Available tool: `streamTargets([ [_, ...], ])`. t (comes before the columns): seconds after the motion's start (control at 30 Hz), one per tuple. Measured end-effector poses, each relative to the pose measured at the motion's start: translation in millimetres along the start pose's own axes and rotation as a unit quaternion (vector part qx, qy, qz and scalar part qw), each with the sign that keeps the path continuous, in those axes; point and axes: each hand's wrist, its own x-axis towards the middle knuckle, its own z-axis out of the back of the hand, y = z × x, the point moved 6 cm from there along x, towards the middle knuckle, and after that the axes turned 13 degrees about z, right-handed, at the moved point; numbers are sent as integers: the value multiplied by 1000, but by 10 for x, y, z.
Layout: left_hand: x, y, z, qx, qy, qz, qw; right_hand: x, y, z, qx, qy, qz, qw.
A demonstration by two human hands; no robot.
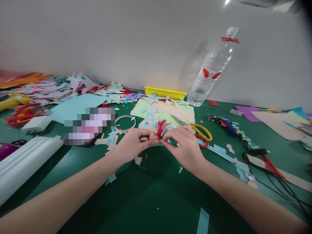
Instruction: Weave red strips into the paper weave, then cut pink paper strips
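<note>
A small red tassel [161, 128] stands with its loose threads fanned upward between my two hands. My left hand [136, 143] pinches its lower end from the left, thumb and forefinger together. From the right, my right hand [184, 144] pinches the same end, its fingertips nearly touching the left ones. The exact hold on the threads is partly hidden by the fingers. Just behind my right hand lie scissors [201, 131] with yellow and red handles. A pale ring [125, 123], like a roll of tape, rests beyond my left hand.
A phone [91, 126] lies left, near a white bar-shaped object [29, 165]. A water bottle [212, 71] leans against the wall behind a yellow tray [165, 92]. A dark blue glue gun [226, 125] and cables lie right. Paper scraps [220, 153] litter the green table [146, 201].
</note>
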Motion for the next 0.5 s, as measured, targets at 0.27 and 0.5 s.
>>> streamTargets([
  [0.27, 8, 24, 18, 38, -5, -2, 999, -22, -25, -8, 7, -3, -13, 1000],
  [0.5, -4, 1, 14, 38, -17, -9, 999, -59, -55, 30, 13, -31, -40, 999],
])
